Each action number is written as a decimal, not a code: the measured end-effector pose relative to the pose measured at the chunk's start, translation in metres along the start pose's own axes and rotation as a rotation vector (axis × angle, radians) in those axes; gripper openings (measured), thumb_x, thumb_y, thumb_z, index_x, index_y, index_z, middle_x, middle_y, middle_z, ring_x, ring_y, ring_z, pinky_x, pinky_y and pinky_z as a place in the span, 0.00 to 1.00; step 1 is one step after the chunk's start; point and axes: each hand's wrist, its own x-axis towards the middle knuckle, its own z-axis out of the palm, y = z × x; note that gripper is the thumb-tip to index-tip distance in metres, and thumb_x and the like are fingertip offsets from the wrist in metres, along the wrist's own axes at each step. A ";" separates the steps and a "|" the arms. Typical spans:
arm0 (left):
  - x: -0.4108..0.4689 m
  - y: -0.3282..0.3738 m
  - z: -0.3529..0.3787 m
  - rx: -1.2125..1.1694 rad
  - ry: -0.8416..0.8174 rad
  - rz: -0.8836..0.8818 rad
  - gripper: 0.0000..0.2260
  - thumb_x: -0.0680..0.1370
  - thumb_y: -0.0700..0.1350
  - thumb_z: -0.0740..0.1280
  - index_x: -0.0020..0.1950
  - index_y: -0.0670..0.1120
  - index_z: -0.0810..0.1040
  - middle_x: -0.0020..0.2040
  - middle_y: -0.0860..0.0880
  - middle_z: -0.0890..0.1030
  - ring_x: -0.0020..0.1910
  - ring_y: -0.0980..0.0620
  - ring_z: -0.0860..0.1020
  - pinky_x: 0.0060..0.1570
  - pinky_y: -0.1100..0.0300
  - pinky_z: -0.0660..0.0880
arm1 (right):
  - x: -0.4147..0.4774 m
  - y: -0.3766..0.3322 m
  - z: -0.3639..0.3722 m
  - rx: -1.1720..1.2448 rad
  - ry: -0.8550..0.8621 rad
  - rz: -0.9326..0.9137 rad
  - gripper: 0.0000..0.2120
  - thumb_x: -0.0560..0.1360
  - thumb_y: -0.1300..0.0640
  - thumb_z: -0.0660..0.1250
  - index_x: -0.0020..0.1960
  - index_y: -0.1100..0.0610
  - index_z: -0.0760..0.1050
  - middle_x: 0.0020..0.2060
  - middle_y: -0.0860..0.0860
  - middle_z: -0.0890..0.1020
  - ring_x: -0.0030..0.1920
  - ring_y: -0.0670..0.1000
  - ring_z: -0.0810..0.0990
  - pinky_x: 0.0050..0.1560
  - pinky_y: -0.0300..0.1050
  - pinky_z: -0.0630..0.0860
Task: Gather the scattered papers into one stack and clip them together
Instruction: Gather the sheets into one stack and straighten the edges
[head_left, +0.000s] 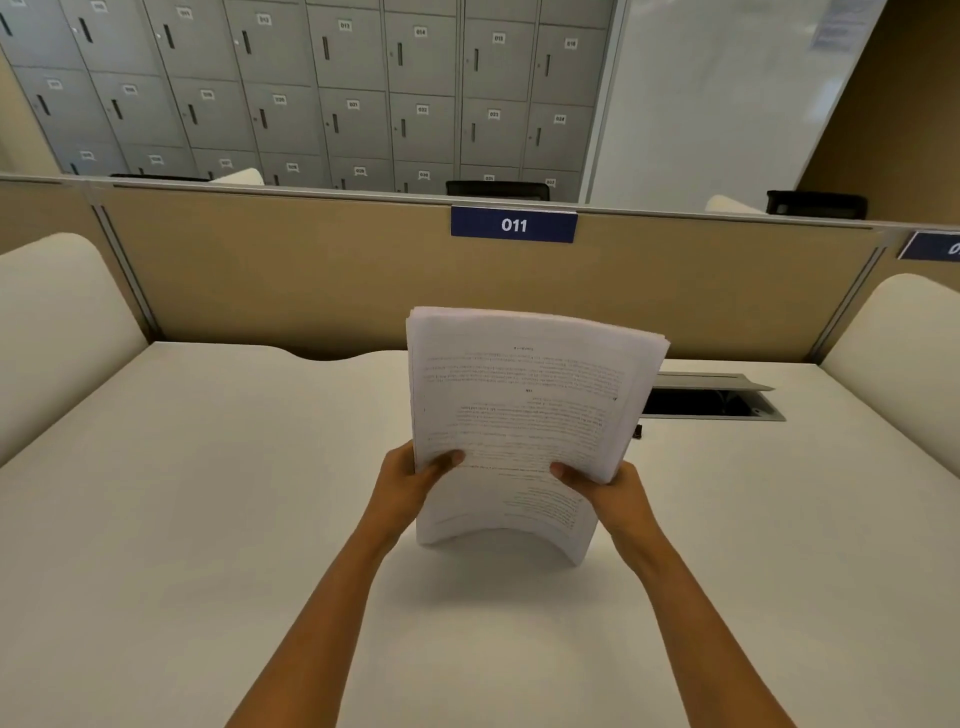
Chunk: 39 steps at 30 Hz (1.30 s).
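Note:
A thick stack of printed white papers (524, 410) stands upright in the middle of the white desk (208, 493), its lower edge bowed and resting on the surface. My left hand (410, 480) grips the stack's left side, thumb on the front page. My right hand (602, 488) grips the right side the same way. The top edges fan out slightly toward the right. A small dark object (638, 431), possibly a clip, peeks out on the desk just behind the stack's right edge; most of it is hidden.
An open cable hatch (711, 400) is set into the desk at the back right. A tan partition (311, 270) with a blue "011" sign (514, 225) closes the far edge. Cream side dividers (57, 322) flank the desk. Grey lockers stand beyond.

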 end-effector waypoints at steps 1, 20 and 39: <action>0.001 -0.001 0.000 -0.009 0.011 0.010 0.07 0.74 0.44 0.69 0.50 0.55 0.79 0.43 0.58 0.84 0.43 0.58 0.82 0.35 0.68 0.79 | 0.001 -0.001 -0.001 0.006 0.003 -0.005 0.09 0.63 0.50 0.77 0.42 0.40 0.82 0.39 0.41 0.86 0.41 0.45 0.85 0.32 0.34 0.78; 0.014 0.001 -0.011 0.036 0.010 -0.323 0.14 0.75 0.46 0.68 0.60 0.47 0.76 0.54 0.48 0.81 0.46 0.49 0.82 0.38 0.59 0.79 | 0.011 0.019 0.004 0.073 -0.106 0.077 0.14 0.69 0.59 0.75 0.52 0.51 0.77 0.46 0.45 0.85 0.44 0.48 0.86 0.37 0.38 0.80; -0.022 0.000 0.007 -0.802 0.213 -0.587 0.12 0.72 0.31 0.68 0.52 0.42 0.75 0.48 0.41 0.82 0.48 0.44 0.81 0.32 0.56 0.81 | 0.014 0.014 0.026 0.175 0.093 0.036 0.15 0.71 0.62 0.72 0.54 0.50 0.74 0.47 0.47 0.82 0.47 0.48 0.82 0.39 0.38 0.82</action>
